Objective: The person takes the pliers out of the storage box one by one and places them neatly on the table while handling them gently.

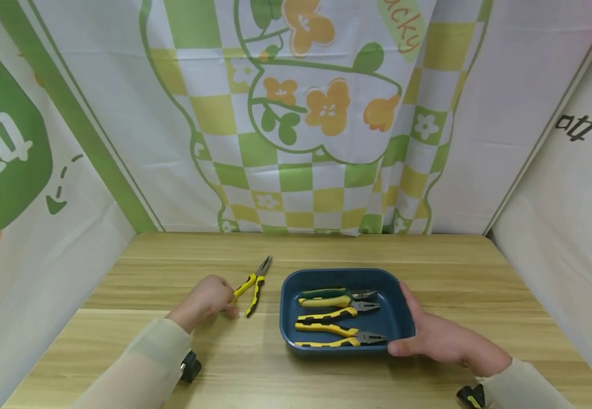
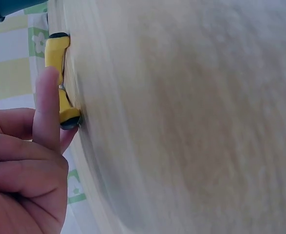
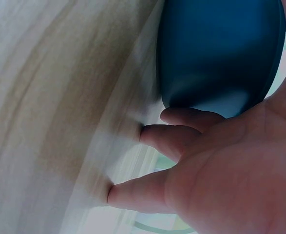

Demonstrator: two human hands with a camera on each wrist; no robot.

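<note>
Long-nose pliers [image 1: 257,288] with yellow-and-black handles lie on the table, handles spread and nose pointing away. My left hand [image 1: 210,300] pinches the end of their left handle; the left wrist view shows the yellow grips [image 2: 58,54] beside the fingers, with the contact partly hidden. A dark blue box [image 1: 289,278] holds three pliers [image 1: 334,329], heads to the right, grips yellow with black or green. At the box's right end, my right hand [image 1: 441,336] holds it, thumb along the front wall. In the right wrist view, fingertips [image 3: 150,135] touch the table beside the box.
The wooden table [image 1: 255,375] reaches back to a patterned cloth curtain [image 1: 306,187]. Printed cloth walls [image 1: 71,187] stand to the left and right. The box stands a short way right of the long-nose pliers.
</note>
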